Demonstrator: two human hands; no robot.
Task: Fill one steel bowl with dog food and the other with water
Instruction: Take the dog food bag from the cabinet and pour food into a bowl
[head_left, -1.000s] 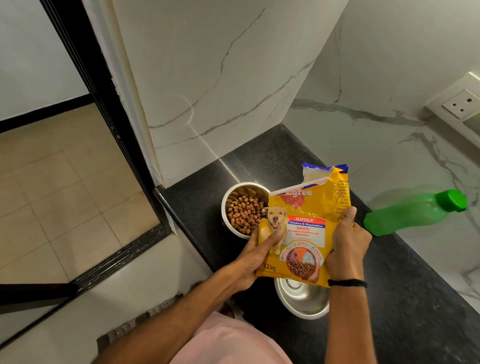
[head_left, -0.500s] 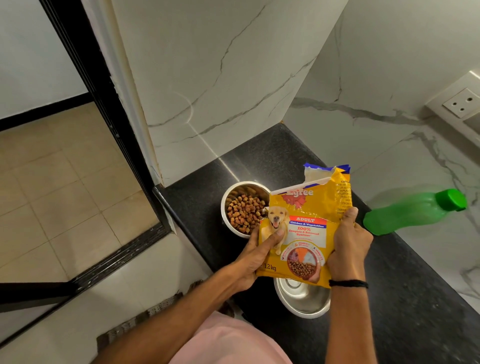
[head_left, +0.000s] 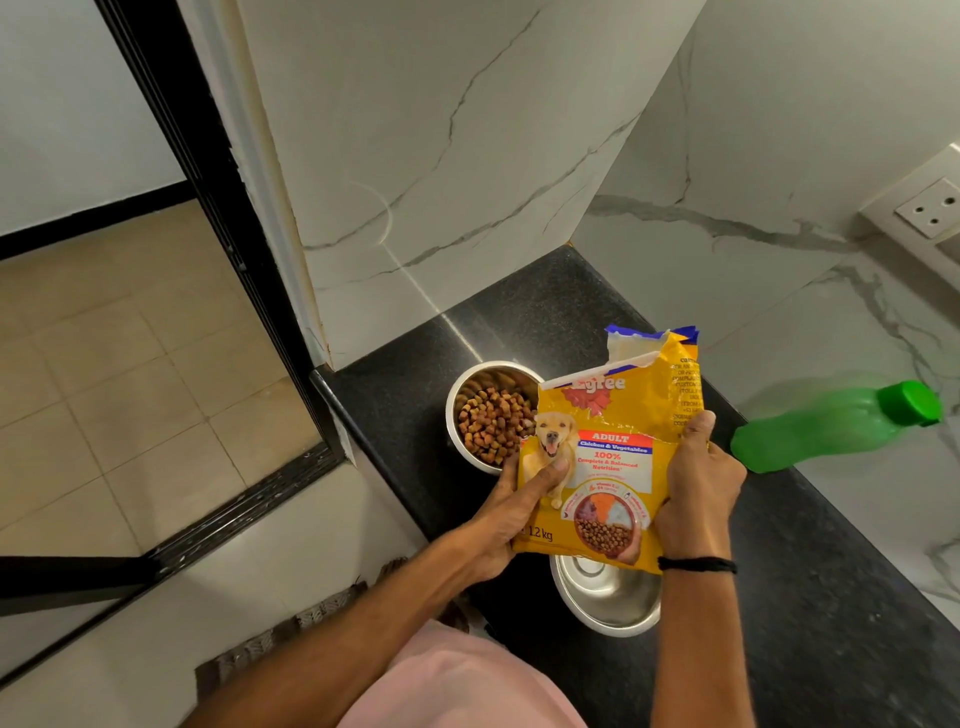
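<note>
A yellow dog food bag (head_left: 613, 447) with its top torn open is held upright above the black counter (head_left: 810, 597). My left hand (head_left: 511, 506) grips its lower left edge, thumb across the front. My right hand (head_left: 696, 486) grips its right side. Behind the bag on the left stands a steel bowl (head_left: 485, 413) holding brown kibble. A second steel bowl (head_left: 605, 597), with nothing in it, sits below the bag, partly hidden by it. A green water bottle (head_left: 836, 428) with its cap on leans against the marble wall at the right.
White marble walls close the counter at the back and right. A wall socket (head_left: 932, 208) sits at the upper right. The counter's left edge drops to a tiled floor, with a black door frame (head_left: 218, 218) beyond. A mat (head_left: 291, 629) lies on the floor below.
The bag and both hands have barely shifted; the bag stays upright in the same grip. The bowls and bottle have not moved.
</note>
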